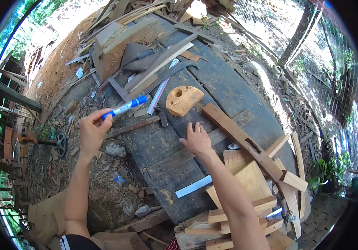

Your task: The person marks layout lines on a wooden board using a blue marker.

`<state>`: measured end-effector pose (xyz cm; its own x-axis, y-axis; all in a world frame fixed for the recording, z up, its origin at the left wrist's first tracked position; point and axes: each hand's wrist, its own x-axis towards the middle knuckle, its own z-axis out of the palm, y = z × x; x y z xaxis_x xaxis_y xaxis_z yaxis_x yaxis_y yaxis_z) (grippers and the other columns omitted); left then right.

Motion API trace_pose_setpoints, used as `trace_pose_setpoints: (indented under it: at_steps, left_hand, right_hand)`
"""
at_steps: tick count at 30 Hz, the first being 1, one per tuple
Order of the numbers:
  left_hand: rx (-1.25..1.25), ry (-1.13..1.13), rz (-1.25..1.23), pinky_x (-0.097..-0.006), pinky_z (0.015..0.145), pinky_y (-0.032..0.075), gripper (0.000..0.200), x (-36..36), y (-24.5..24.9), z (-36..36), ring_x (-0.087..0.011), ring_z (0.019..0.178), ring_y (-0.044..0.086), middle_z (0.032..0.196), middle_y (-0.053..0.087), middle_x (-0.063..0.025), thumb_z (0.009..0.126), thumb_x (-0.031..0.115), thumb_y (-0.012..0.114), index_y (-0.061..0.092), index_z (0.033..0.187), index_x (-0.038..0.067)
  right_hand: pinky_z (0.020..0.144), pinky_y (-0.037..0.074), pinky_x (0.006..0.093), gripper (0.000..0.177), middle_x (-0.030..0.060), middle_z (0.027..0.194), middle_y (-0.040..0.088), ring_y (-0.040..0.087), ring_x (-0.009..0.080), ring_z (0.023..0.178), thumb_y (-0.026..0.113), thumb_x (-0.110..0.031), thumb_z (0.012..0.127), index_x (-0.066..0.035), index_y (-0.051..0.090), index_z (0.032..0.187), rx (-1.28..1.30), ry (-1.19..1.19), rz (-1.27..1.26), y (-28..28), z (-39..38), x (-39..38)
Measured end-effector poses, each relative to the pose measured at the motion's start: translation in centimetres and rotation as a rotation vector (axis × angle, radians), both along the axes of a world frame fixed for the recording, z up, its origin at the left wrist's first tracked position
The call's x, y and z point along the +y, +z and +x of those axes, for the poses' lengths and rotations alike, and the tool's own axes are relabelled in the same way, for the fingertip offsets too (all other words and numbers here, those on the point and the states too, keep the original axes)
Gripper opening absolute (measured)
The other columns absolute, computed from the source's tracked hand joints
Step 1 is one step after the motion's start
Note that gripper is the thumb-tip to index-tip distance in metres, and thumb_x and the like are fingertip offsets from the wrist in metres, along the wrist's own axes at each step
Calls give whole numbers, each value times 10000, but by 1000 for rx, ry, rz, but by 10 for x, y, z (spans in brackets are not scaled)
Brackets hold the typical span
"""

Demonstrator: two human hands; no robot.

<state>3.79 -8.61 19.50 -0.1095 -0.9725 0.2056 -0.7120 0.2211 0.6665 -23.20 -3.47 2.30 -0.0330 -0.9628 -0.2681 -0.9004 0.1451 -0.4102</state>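
Note:
My left hand (92, 133) is closed around one end of a blue and white marker (125, 108), raised at the left of the dark work table (158, 150). The marker's blue cap end points to the right. With fingers spread, my right hand (199, 141) is over the table and holds nothing. Just beyond its fingertips sits a rounded wooden block (186, 102) with a large hole in its top face. A hammer (139, 125) lies between my hands, its head toward the block. Behind the marker is a white measuring ruler (159, 93).
A notched wooden beam (241, 139) runs diagonally right of my right hand. Cut boards (252, 183) are piled near my right forearm. A pale blue strip (193, 186) lies on the table. Long boards (162, 62) and a large timber block (116, 50) occupy the far end.

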Motion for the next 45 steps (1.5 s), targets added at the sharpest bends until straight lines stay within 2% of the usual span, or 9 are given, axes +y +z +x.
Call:
trace_pose_setpoints:
  at_steps: [5,10,15,22,28,34,38,41,45]
  left_hand:
    - [230,-268,245,-197,543,372,163,115,21,-73,-26,619,461,754,577,25,876,29,662,697,1025,-30]
    - [441,-543,394,-219,601,379,183,201,66,-135,-60,682,483,775,549,2,979,112,535,644,970,-35]
    - [-86,-1264,-477,-353,549,376,333,311,109,-194,-262,589,479,684,460,-103,993,276,506,548,782,21]
    - [-110,-1908,-254,-350,495,389,357,454,120,-269,-237,538,500,624,451,-70,953,325,543,502,704,73]
    - [-4,-1169,339,-287,540,414,453,456,87,-298,-140,560,477,653,406,-14,1080,327,285,471,809,15]
    - [43,-1467,-179,-345,735,442,420,570,67,-380,-266,864,565,1020,629,-151,1064,282,353,527,811,-5]
    - [31,-1462,-98,-383,809,464,404,596,52,-415,-323,948,584,1174,630,-168,1056,271,375,519,797,-3]
    - [-41,-1536,-146,-395,897,471,394,594,35,-430,-339,1093,589,1231,613,-171,1050,278,398,523,802,-2]
    - [-108,-1556,-169,-411,970,469,400,595,17,-425,-345,1209,560,1259,605,-172,1045,298,407,526,799,5]
  right_hand:
    - [833,519,433,565,163,1243,567,613,355,1073,622,-324,919,-99,421,1397,-85,331,-837,163,-19,87]
    - [630,515,467,342,142,914,662,666,354,777,595,-323,939,-95,559,1192,-280,205,-306,232,-67,228]
    - [635,493,481,391,215,763,653,628,412,714,521,-382,991,-23,639,1092,-690,-35,-182,298,-101,407]
    - [580,493,453,344,176,733,653,632,356,620,563,-352,971,-48,634,1117,-518,-367,-50,322,-101,622]
    - [500,501,322,257,84,755,641,663,201,586,595,-215,949,-65,596,1157,-14,-925,-522,289,-130,793]
    - [660,594,332,388,155,915,668,717,228,771,424,-124,995,-15,442,1367,-1590,-1333,-678,263,-150,839]
    - [1095,391,532,756,352,1523,207,389,411,1370,467,-163,877,15,124,1527,-2624,-532,-1193,245,-170,837]
    - [1105,383,522,787,351,1534,172,359,413,1387,477,-107,839,14,118,1529,-2600,-240,-1333,228,-180,831]
    - [898,546,397,619,254,1155,623,679,282,997,487,-336,1004,12,288,1475,-1884,-892,-1121,208,-205,815]
